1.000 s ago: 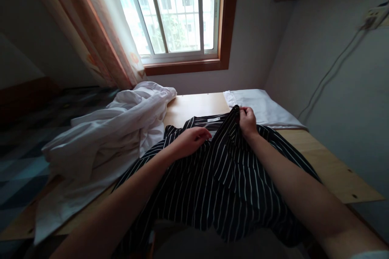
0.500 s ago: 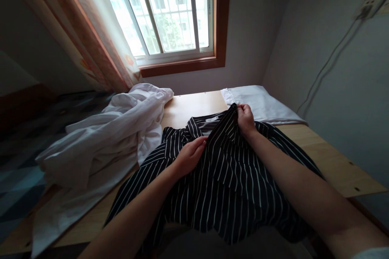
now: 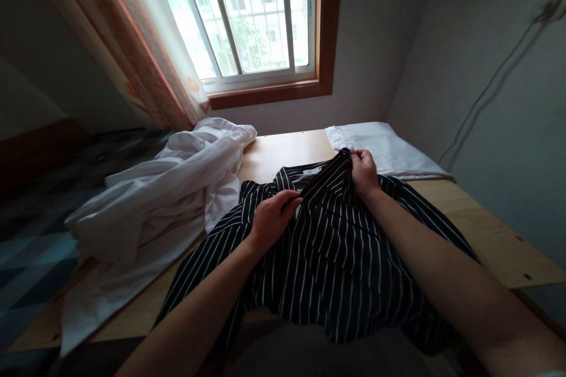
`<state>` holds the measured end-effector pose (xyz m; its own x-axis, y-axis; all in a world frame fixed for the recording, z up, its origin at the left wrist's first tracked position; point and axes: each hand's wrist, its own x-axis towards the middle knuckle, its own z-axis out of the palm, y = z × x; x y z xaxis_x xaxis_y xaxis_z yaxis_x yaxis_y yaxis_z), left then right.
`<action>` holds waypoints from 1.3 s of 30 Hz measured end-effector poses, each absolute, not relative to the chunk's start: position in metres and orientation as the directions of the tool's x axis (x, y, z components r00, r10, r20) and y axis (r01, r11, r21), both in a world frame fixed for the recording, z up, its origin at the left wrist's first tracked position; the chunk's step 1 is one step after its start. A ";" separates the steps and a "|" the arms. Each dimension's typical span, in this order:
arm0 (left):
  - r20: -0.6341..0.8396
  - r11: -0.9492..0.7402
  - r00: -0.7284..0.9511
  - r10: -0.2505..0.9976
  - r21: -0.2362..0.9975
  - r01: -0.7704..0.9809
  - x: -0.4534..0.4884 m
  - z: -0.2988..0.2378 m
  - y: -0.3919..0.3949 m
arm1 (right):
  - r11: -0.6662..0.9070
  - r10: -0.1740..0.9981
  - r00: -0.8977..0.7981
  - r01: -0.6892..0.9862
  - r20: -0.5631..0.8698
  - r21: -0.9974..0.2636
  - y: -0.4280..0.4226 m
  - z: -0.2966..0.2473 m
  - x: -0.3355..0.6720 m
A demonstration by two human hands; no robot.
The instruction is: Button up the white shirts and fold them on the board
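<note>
Head view: the left hand's (image 3: 272, 218) fingertips pinch the front edge of the shirt (image 3: 349, 259), the right hand's (image 3: 365, 174) its collar. The shirt spreads mid-worktop (image 3: 283, 153) and over the near edge, with rumpled white cloth (image 3: 163, 194) along the left edge and flat white cloth (image 3: 384, 147) at the far right corner.

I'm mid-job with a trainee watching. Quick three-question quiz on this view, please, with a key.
1. True or false: the right hand holds an edge of the dark shirt.
2. What lies on the wooden board, to the left of the dark shirt?
a) a metal bowl
b) a rumpled white cloth
c) a shoe
3. Fill in: the dark shirt's stripes are ____.

Key: 1 true; 2 b; 3 white.
</note>
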<state>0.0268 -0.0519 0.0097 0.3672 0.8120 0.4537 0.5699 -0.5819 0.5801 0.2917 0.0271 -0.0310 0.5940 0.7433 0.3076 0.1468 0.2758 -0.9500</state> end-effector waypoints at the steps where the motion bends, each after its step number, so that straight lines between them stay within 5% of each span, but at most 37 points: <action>1: 0.452 -0.571 0.353 0.819 0.581 0.580 0.026 0.010 -0.052 | 0.260 0.741 0.612 0.119 0.277 -0.958 0.026 -0.029 0.291; 6: 0.497 -0.506 0.193 0.846 0.632 0.587 0.009 0.015 -0.042 | 0.188 0.663 0.738 -0.001 0.127 -0.982 0.027 -0.024 0.304; 10: 0.521 -0.475 0.136 0.843 0.601 0.642 -0.003 0.020 -0.031 | 0.197 0.630 0.763 0.024 0.145 -0.980 0.028 -0.024 0.315; 16: 0.461 -0.544 0.417 0.783 0.184 0.818 -0.003 0.026 -0.035 | 0.224 0.665 0.742 -0.091 0.083 -0.970 0.025 -0.018 0.306; 18: 0.472 -0.603 0.485 0.736 0.130 0.787 -0.001 0.029 -0.041 | 0.226 0.675 0.735 -0.116 0.070 -0.967 0.024 -0.016 0.303; 25: 0.391 -0.843 0.752 0.530 0.341 0.416 0.013 0.037 -0.064 | 0.206 0.674 0.739 -0.154 0.025 -0.966 0.022 -0.014 0.304; 31: 0.286 -0.689 0.685 0.670 0.583 0.431 0.010 0.029 -0.064 | 0.224 0.659 0.750 -0.267 -0.057 -0.937 0.020 -0.007 0.311; 39: 0.283 -0.732 0.718 0.636 0.517 0.444 0.006 0.036 -0.060 | 0.283 0.658 0.741 -0.405 -0.131 -0.869 0.020 -0.002 0.322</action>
